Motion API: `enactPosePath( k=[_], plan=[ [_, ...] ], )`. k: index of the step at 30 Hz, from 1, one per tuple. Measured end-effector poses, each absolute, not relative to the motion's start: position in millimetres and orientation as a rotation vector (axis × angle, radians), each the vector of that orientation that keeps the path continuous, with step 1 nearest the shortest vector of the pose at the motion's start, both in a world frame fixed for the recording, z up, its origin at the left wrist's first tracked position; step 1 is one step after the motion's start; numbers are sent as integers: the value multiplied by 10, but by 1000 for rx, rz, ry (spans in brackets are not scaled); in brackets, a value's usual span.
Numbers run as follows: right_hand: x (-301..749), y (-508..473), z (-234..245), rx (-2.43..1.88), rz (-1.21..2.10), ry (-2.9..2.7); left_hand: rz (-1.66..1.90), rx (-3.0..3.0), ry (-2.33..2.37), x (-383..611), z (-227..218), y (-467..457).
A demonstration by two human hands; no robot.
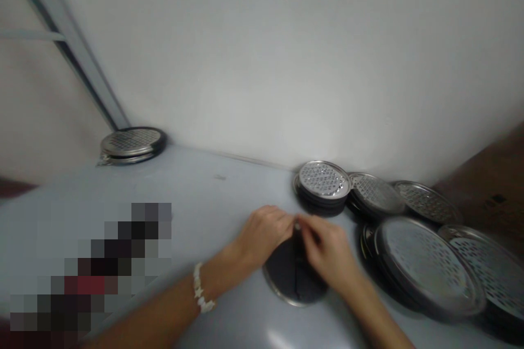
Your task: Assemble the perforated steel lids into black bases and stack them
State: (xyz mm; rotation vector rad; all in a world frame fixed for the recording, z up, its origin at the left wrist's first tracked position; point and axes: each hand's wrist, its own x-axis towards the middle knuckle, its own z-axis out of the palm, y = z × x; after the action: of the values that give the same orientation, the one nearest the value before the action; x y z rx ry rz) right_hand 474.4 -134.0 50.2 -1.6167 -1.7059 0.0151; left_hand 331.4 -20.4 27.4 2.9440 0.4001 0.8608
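Note:
A round metal disc with a dark inner face lies on the grey table in front of me. Both my hands meet over its far edge. My left hand, with a white bead bracelet on the wrist, curls its fingers toward a small bright part at the disc's rim. My right hand pinches at the same spot; it is blurred by motion. What the fingertips hold is too small to name.
Several perforated metal discs lie stacked and overlapping at the right, among them a small stack and a large one. Another stack sits at the far left corner by the wall. A pixelated patch covers the lower left.

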Motion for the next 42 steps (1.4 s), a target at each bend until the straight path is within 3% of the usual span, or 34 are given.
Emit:
enactPosePath(
  k=[7, 12, 19, 23, 31, 42],
  plan=[
    [4728, -1319, 598, -1559, 282, -1271, 940, 2292, 596, 3316, 524, -246],
    [4750, -1301, 637, -1379, 480, -1137, 713, 1878, 421, 3310, 687, -203],
    [4653, -1336, 557, -1531, 333, -1305, 815, 1976, 617, 3302, 613, -200],
    [4674, -1327, 549, -1544, 276, -1254, 763, 1954, 498, 3295, 663, -196],
    [4643, -1319, 533, -1518, 352, -1293, 816, 1854, 649, 3307, 590, -174],
    [4743, -1322, 648, -1357, 580, -1150, 679, 1435, 387, 3327, 629, -145]
  ],
)
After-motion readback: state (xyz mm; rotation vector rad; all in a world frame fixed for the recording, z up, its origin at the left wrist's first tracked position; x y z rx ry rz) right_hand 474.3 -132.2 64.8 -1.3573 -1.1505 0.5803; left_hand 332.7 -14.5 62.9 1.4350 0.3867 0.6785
